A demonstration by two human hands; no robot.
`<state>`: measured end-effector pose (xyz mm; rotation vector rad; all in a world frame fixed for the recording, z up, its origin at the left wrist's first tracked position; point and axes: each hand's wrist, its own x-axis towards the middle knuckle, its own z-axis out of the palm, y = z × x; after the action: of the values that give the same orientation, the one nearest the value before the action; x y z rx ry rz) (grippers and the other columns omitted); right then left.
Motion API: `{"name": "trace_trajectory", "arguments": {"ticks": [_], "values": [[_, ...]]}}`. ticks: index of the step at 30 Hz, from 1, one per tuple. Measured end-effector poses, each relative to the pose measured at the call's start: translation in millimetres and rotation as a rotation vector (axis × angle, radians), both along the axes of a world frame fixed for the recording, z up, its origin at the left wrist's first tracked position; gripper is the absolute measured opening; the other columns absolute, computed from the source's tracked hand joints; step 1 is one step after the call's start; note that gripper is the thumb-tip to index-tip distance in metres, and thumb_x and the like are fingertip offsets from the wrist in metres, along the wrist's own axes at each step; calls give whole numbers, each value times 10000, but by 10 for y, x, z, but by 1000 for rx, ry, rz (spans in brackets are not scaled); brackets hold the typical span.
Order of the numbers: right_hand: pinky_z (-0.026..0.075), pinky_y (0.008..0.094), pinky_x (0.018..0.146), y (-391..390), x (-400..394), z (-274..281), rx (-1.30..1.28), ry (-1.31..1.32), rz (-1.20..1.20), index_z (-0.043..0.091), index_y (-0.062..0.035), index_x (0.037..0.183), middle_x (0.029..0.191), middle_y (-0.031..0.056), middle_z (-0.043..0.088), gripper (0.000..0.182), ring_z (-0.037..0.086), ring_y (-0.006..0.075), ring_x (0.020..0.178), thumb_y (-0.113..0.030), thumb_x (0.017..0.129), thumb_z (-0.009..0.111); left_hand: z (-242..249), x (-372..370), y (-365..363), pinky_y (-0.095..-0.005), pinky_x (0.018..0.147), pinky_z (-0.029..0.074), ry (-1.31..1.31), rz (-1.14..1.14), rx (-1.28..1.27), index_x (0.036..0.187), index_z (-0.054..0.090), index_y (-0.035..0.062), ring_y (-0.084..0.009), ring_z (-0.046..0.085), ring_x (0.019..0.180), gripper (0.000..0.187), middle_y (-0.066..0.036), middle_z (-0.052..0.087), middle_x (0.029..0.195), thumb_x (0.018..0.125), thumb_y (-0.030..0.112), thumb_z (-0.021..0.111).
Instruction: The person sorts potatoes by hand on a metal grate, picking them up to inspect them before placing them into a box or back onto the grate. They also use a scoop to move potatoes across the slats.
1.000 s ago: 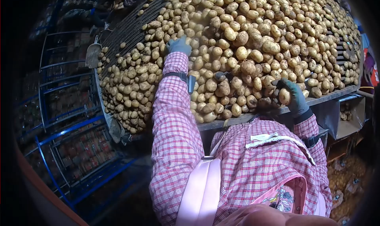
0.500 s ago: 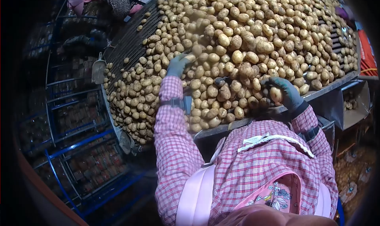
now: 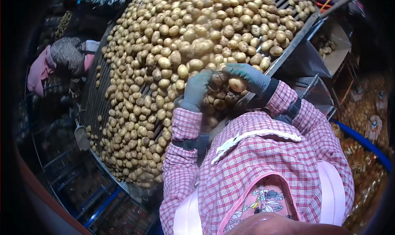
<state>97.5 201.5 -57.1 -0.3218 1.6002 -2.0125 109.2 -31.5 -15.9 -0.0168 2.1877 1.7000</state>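
A wide roller conveyor (image 3: 92,99) carries a thick layer of yellow-brown potatoes (image 3: 173,41). Both my hands wear grey-green gloves and meet over the near edge of the pile. My right hand (image 3: 247,76) is closed around a potato (image 3: 237,85). My left hand (image 3: 197,88) is beside it, fingers curled against the potatoes, and appears to hold a dark one (image 3: 214,84). My sleeves and apron are pink checked.
Another person (image 3: 66,58) in a dark knitted top stands at the conveyor's far left side. A metal chute and box (image 3: 329,49) holding a few potatoes sit at the right. Netted bags of potatoes (image 3: 366,123) lie on the floor at right. Blue metal frames (image 3: 103,198) stand lower left.
My left hand pulled back from far up the pile to meet my right hand near the conveyor's edge. The view has swung round; the right hand still holds a potato.
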Motion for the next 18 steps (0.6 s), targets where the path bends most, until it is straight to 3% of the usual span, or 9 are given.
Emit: {"name": "trace_trajectory", "arguments": {"ticks": [1, 2, 4, 5, 7, 8, 10, 12, 18], "values": [[438, 279, 1018, 86, 27, -14, 38, 31, -39, 638, 40, 1261, 1189, 33, 665, 370, 583, 118, 1114, -246, 1036, 573, -39, -44, 47, -288, 810, 546, 176, -113, -141, 1175, 703, 11, -156, 686, 905, 350, -56, 729, 1018, 1049, 246, 477], [433, 279, 1021, 173, 69, -32, 22, -9, -73, 639, 39, 1260, 1194, 32, 665, 370, 579, 116, 1121, -248, 1035, 574, -72, -35, 96, -301, 782, 543, 49, -6, -41, 1193, 703, 13, -155, 664, 904, 311, -73, 714, 1034, 1020, 234, 568], [545, 329, 913, 293, 97, 48, -122, -326, -169, 630, -8, 1300, 1213, 74, 685, 369, 671, 195, 1044, -246, 1020, 596, 53, -109, 340, -298, 816, 537, -29, 1, 118, 1203, 697, 13, -152, 650, 942, 322, -84, 702, 1071, 994, 245, 618], [546, 308, 881, 350, 109, 62, -171, -436, -183, 637, -7, 1285, 1193, 62, 686, 382, 667, 170, 1015, -284, 1026, 590, 92, -124, 445, -296, 833, 534, -69, 9, 194, 1208, 695, 12, -150, 643, 961, 333, -89, 696, 1089, 981, 250, 644], [547, 266, 819, 439, 108, 126, -274, -652, -198, 651, -6, 1255, 1152, 36, 688, 421, 660, 120, 956, -359, 1038, 578, 111, -112, 630, -292, 867, 528, -6, -84, 81, 1214, 686, 1, -141, 635, 1005, 356, -83, 684, 1084, 935, 221, 706], [546, 233, 775, 499, 136, 183, -264, -572, -188, 653, -12, 1248, 1137, 32, 688, 430, 655, 95, 929, -380, 1036, 580, 83, -121, 714, -291, 862, 529, 8, -87, 94, 1208, 687, -2, -141, 640, 992, 359, -79, 685, 1060, 925, 216, 718], [542, 243, 815, 551, 161, 305, -189, -565, -182, 645, 3, 1256, 1146, 37, 686, 435, 652, 102, 961, -363, 1028, 598, 117, -126, 851, -281, 832, 534, 6, -48, 141, 1160, 703, -13, -137, 664, 916, 311, -67, 693, 975, 918, 180, 726], [521, 254, 905, 595, 192, 295, -90, -369, -174, 598, 28, 1311, 1157, 54, 682, 444, 646, 123, 1041, -276, 993, 658, 46, -160, 904, -268, 797, 531, 63, -11, 79, 1110, 717, -14, -123, 661, 869, 254, -50, 697, 938, 925, 159, 714], [511, 267, 939, 731, 225, 124, -248, -508, -160, 504, 42, 1403, 1209, 93, 660, 568, 629, 139, 1106, -154, 921, 733, 64, -144, 1104, -224, 693, 514, 68, 106, 120, 1055, 718, -19, -76, 619, 773, 158, -35, 708, 931, 965, 97, 660]]}}
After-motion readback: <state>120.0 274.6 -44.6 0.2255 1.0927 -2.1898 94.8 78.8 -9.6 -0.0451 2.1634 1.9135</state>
